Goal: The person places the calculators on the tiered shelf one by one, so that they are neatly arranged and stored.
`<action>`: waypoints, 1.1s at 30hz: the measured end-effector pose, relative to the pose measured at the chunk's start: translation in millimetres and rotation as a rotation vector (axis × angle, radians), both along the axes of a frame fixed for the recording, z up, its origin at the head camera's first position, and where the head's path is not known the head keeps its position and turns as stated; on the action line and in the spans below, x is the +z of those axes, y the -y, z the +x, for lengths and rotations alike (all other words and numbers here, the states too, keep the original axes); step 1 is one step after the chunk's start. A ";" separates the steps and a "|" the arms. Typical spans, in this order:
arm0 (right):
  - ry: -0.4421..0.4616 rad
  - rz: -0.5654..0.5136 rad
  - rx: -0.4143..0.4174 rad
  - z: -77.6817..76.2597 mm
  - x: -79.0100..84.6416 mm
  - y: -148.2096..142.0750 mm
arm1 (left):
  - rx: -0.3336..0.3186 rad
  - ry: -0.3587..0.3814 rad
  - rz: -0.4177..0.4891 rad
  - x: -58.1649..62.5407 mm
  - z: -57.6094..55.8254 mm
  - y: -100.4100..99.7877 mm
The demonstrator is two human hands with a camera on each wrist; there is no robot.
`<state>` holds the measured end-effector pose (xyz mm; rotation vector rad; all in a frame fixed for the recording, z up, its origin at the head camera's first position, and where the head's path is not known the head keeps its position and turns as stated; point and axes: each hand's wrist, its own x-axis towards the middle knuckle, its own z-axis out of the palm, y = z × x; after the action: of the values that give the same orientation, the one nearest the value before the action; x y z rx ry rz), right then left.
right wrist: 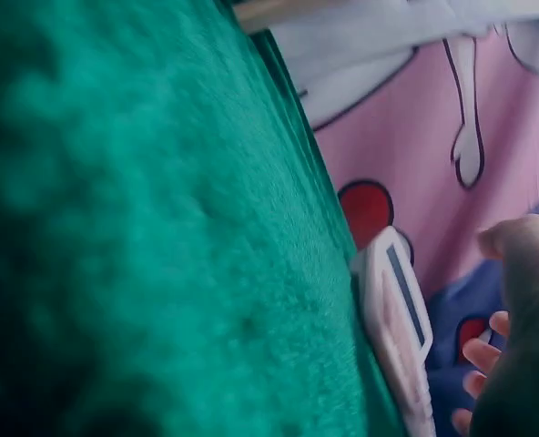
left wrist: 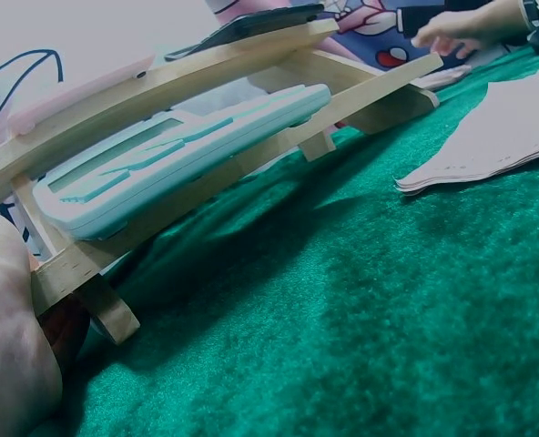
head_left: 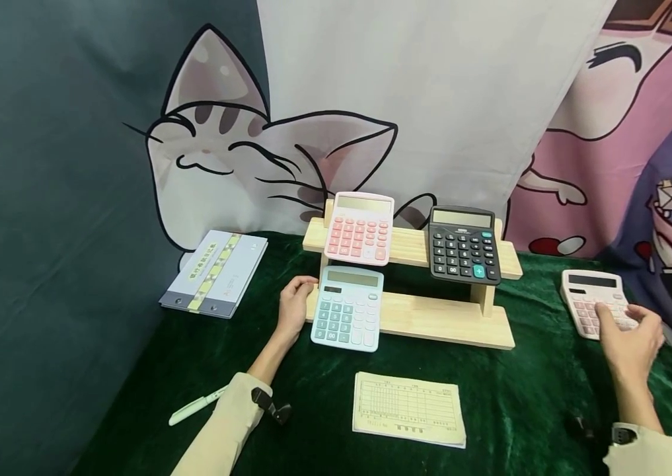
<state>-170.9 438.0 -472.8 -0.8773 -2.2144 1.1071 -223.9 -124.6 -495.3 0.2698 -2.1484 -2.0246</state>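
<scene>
My left hand (head_left: pixel 294 305) grips the left end of a two-tier wooden display rack (head_left: pixel 448 320); in the left wrist view, the hand (left wrist: pixel 10 319) is at the end of its lower bar. Beside it, a light blue calculator (head_left: pixel 347 309) leans on the lower tier. A pink-and-white calculator (head_left: pixel 359 229) and a black calculator (head_left: pixel 464 244) rest on the upper tier. At the far right, my right hand (head_left: pixel 633 337) hovers with spread fingers over a pale pink calculator (head_left: pixel 594 297) lying on the cloth. In the right wrist view, thumb and fingers stand apart beside this calculator (right wrist: pixel 394 319).
A green velvet cloth (head_left: pixel 526 396) covers the table. A pad of printed forms (head_left: pixel 408 408) lies in front of the rack. On the left are a grey binder (head_left: pixel 217 274) and a pale green pen (head_left: pixel 195 406). A cartoon-printed curtain (head_left: pixel 431 86) hangs behind.
</scene>
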 end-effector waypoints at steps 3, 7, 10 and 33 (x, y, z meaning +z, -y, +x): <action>0.109 0.060 0.032 -1.1 -7.1 -9.4 | 0.003 0.002 0.003 0.4 -1.0 -0.3; 0.252 0.109 0.098 1.6 -17.6 -19.7 | 0.005 0.010 0.000 0.6 -1.1 -1.0; 0.311 0.128 0.128 2.6 -22.7 -26.2 | 0.000 0.013 0.003 -0.1 -1.5 -1.4; 0.442 0.299 0.205 -9.8 -27.7 -35.8 | 0.001 0.000 -0.001 1.0 -1.0 -0.8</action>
<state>-180.7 473.8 -500.5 -0.8372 -2.7952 0.6785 -224.9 -123.7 -494.3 0.2701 -2.1491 -2.0230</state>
